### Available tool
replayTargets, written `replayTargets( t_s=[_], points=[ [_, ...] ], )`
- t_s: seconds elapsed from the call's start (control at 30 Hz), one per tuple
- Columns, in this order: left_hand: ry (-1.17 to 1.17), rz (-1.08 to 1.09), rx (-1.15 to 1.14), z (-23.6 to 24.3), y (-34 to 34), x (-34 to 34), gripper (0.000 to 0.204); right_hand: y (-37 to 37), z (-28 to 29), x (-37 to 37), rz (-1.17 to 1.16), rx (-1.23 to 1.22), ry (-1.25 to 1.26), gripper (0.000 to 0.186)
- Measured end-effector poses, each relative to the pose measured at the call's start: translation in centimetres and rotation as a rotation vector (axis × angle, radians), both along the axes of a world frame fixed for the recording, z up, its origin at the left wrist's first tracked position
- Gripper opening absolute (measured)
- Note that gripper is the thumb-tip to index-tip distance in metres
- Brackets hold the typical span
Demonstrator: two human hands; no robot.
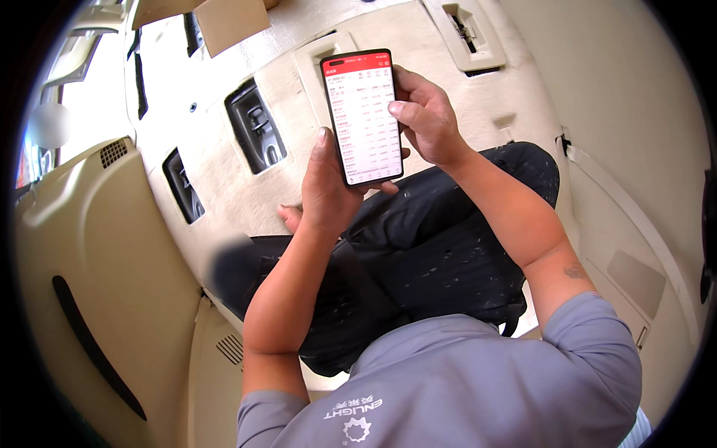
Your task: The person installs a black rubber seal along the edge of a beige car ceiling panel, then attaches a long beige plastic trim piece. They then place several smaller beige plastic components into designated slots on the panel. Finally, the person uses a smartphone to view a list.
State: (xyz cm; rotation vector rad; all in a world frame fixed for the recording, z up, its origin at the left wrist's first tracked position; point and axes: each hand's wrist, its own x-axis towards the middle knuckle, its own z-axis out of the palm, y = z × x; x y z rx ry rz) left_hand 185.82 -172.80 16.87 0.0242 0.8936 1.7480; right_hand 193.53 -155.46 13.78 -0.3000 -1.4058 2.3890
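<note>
A smartphone [364,123] with a black edge is held upright above my crossed legs. Its lit screen shows a red bar over a white list. My left hand [328,183] grips the phone's lower left side, thumb along the edge and fingers behind it. Round the upper right edge is my right hand [429,116], its thumb resting on or just over the screen's right side and its other fingers behind the phone. The phone's back and most of the fingers there are hidden.
I sit in dark trousers [426,254] on a beige carpeted vehicle floor [216,142]. Black recessed floor anchors [256,127] lie ahead and left. Beige trim panels [97,254] rise on both sides. A cardboard box [231,22] stands at the far left, near an opening.
</note>
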Motion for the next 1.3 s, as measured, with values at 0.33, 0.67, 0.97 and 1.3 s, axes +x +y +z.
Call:
replayTargets(
  t_s=[0.33,0.67,0.97,1.3],
  points=[
    [0.002,-0.057,0.066,-1.1,-0.3,-0.4,0.082,0.1,-0.1,-0.1,-0.012,0.057,-0.005,0.048],
    [-0.005,-0.045,0.046,-0.8,-0.3,-0.3,0.08,0.1,0.1,0.0,-0.005,0.038,0.002,0.046],
    [-0.007,-0.047,0.052,-1.0,-0.4,-0.3,0.078,0.2,0.0,0.0,0.0,0.063,0.007,0.044],
    [-0.05,-0.006,0.027,-0.2,0.0,-0.1,0.07,0.0,0.0,-0.1,-0.007,0.069,0.023,0.046]
  ],
)
